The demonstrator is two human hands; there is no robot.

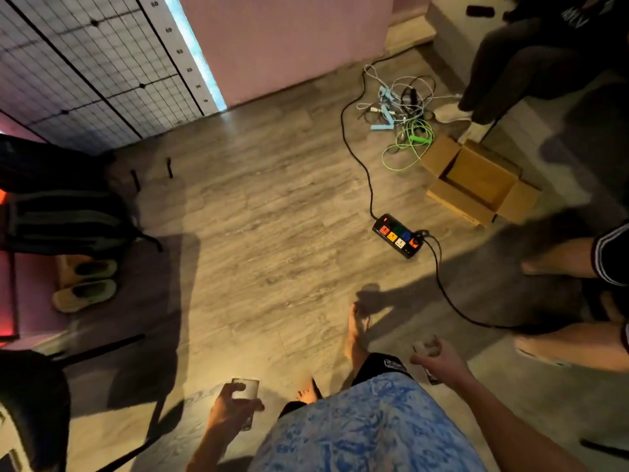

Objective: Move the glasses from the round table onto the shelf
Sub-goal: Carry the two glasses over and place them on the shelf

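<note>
I look down at a wood-plank floor while walking, one bare foot stepping forward. My left hand (228, 408) is wrapped around a clear drinking glass (247, 389), held upright at the bottom of the view. My right hand (437, 358) grips a second clear glass (423, 347), partly hidden by my fingers and blurred. Neither the round table nor the shelf is in sight.
A black power strip (399, 235) with a cable lies ahead right, beyond it a tangle of cords (403, 107) and an open cardboard box (476, 180). Other people's legs (561, 264) stand at right. Slippers (86, 291) and a dark bag (64, 199) sit left; a wire grid panel (85, 59) leans at back.
</note>
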